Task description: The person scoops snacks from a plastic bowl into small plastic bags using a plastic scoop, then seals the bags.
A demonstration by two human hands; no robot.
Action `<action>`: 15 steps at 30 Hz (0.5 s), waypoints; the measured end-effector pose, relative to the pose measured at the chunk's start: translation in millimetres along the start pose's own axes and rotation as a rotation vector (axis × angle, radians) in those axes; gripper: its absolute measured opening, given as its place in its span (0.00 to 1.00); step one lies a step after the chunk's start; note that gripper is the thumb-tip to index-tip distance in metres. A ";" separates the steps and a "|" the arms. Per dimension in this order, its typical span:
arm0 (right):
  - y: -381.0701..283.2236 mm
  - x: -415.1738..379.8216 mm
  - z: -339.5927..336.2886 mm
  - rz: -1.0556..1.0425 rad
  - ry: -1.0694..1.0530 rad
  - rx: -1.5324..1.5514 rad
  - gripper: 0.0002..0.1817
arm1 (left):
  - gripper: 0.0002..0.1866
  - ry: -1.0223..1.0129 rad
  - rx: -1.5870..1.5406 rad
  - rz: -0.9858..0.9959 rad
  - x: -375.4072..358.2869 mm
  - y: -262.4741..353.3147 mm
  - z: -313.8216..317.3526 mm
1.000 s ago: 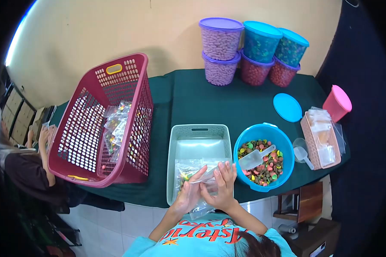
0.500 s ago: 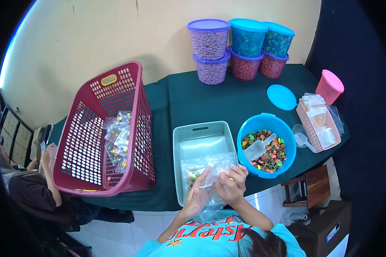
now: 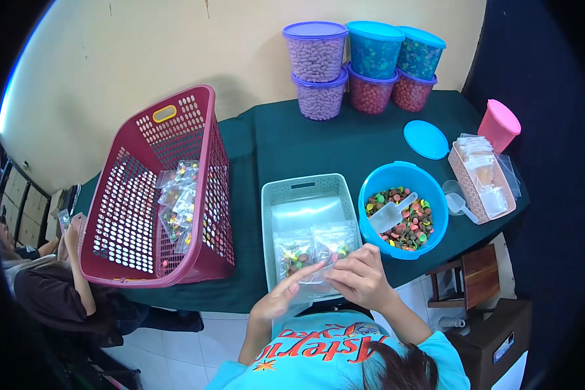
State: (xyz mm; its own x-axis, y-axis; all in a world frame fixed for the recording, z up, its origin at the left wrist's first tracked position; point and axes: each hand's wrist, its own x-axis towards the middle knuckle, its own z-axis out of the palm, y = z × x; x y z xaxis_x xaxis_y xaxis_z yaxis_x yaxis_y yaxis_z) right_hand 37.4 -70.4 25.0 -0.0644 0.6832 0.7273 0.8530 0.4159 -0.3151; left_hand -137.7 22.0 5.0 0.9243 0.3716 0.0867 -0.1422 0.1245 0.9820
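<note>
My left hand [image 3: 285, 296] is at the front edge of the pale green tray [image 3: 272, 224], fingers stretched out and touching a clear plastic bag [image 3: 313, 279]. Fingers of my right hand [image 3: 361, 278] are pinched on that same bag, just right of the left fingertips. Inside the tray lie filled bags [image 3: 296, 252] of colourful round pieces. The blue tub [image 3: 441, 218], holding brown, green, pink and yellow pieces with a clear scoop [image 3: 391, 214] on top, stands right of the tray.
A maroon basket [image 3: 208, 195] with filled bags stands left. Lidded tubs [image 3: 318, 62] are stacked at the back. A blue lid [image 3: 426, 140], pink container [image 3: 499, 127] and box of empty bags [image 3: 481, 182] are right. Another person [image 3: 52, 292] works at far left.
My left hand has moved down and left and its fingers have straightened. My right hand has shifted slightly right and down. The bags in the tray are less covered, and the view has tilted a little.
</note>
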 end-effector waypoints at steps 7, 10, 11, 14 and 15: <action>21.5 -0.5 -33.7 0.470 0.182 0.125 0.04 | 0.49 0.119 -0.084 0.043 -0.8 -4.8 -21.9; 28.0 -9.4 -37.0 0.702 0.193 0.158 0.05 | 0.46 0.122 -0.072 0.013 -4.2 -8.7 -22.0; 32.4 -12.9 -33.4 0.686 0.241 0.147 0.04 | 0.44 0.112 -0.035 0.006 -5.1 -10.7 -20.3; 38.2 -19.8 -33.9 0.804 0.203 0.227 0.04 | 0.29 0.179 -0.128 0.067 1.9 -13.9 -7.8; 39.2 -20.2 -35.0 0.807 0.203 0.225 0.04 | 0.23 0.286 -0.045 0.003 3.5 -16.4 -6.6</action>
State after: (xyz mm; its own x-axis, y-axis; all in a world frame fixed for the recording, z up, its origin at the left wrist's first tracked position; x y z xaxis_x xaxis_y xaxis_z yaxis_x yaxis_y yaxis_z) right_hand 90.2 -88.9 19.3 0.6298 0.7093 0.3167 0.4731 -0.0270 -0.8806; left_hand -134.5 27.4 -11.9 0.7873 0.6157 0.0326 -0.1666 0.1615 0.9727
